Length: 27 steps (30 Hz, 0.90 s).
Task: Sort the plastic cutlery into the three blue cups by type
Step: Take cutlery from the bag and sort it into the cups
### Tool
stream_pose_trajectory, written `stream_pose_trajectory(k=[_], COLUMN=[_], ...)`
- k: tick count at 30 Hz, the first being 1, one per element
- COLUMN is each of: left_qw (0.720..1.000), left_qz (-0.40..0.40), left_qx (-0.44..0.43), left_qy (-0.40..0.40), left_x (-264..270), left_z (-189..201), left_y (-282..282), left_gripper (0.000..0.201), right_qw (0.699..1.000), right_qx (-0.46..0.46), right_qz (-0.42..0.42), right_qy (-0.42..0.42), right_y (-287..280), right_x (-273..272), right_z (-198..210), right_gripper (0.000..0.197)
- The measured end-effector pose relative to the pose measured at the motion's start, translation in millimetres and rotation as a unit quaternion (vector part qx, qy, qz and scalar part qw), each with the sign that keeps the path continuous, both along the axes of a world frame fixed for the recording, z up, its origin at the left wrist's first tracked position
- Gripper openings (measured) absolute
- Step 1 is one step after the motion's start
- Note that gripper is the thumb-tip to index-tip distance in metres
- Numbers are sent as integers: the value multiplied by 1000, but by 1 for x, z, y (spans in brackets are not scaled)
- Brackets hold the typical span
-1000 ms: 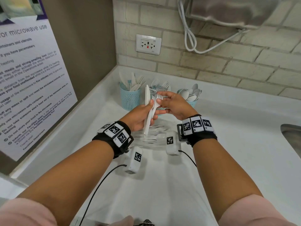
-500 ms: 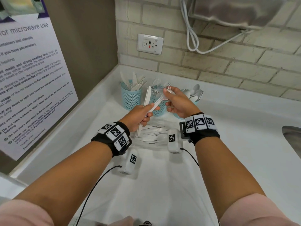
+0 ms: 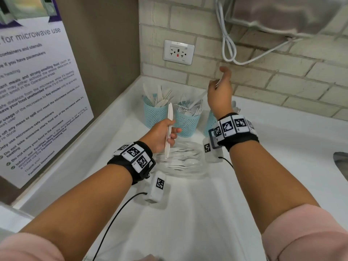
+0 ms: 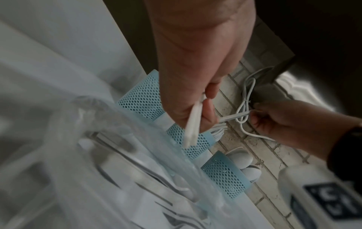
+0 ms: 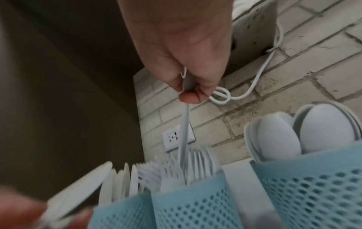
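From the head view, a white desk (image 3: pixel 197 213) runs into a corner of pale brick wall (image 3: pixel 282 76) and a brown panel bearing a microwave notice (image 3: pixel 37 91); a socket (image 3: pixel 178 52) sits on the brick above three blue cups (image 3: pixel 186 122), and a white cord (image 3: pixel 228 48) loops right of the socket. Loose cutlery (image 3: pixel 178 160) lies on the desk just in front of the cups. The left hand (image 3: pixel 160 136) grips knives (image 3: pixel 169 129) upright near the cups; the right hand (image 3: pixel 219 93) pinches a fork above them. The left wrist view shows the fingers (image 4: pixel 207 108) curled round the knives (image 4: pixel 192 125), cups (image 4: pixel 143 99) beyond. The right wrist view shows the fork (image 5: pixel 184 136) handle pinched, its tines down in the middle cup (image 5: pixel 194 201), spoons (image 5: pixel 278 139) in the cup to the right.
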<state>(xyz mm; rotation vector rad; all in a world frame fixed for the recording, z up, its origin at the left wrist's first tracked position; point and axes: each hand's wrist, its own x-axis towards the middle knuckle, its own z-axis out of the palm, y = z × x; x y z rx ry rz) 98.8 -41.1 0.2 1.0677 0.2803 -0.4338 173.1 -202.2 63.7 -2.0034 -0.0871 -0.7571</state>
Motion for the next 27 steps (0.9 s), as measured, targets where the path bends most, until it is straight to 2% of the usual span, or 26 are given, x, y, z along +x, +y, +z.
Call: stream_pose_trajectory(k=[3, 6, 8, 10, 12, 14, 16, 19, 21, 24, 27], left_qw=[1000, 999, 998, 997, 996, 995, 995, 995, 995, 996, 995], left_qz=[1, -22, -35, -47, -57, -62, -62, -66, -64, -63, -67], left_qx=[2, 12, 17, 19, 23, 24, 26, 23, 15, 6, 10], left_qy=[-7, -26, -43, -59, -70, -74, -73, -71, -69, -67, -73], left_x=[1, 1, -1, -3, -4, -4, -4, -4, -4, -5, -6], left_z=[-1, -5, -6, -6, -5, -4, -4, -4, -3, 0, 3], left_y=[1, 4, 4, 4, 5, 5, 6, 6, 6, 6, 5], left_gripper=[11, 18, 25, 30, 31, 32, 33, 36, 39, 42, 48], right_qw=[995, 977, 954, 916, 891, 885, 892, 933, 948, 943, 934], right_qx=[-83, -177, -266, -375, -430, -440, -425, -345, -296, -286, -248], right_qz=[25, 49, 53, 27, -1, -8, -2, 37, 77, 118, 178], right_qy=[47, 109, 130, 143, 146, 150, 151, 98, 85, 121, 185], right_y=[7, 15, 18, 18, 18, 18, 19, 21, 23, 27, 31], right_x=[8, 12, 12, 12, 9, 6, 4, 1, -5, -15, -20], right_z=[-18, -30, -37, -43, -45, -42, -36, -25, -19, -13, -7], right_gripper=[49, 48, 47, 44, 42, 38, 37, 41, 38, 32, 35])
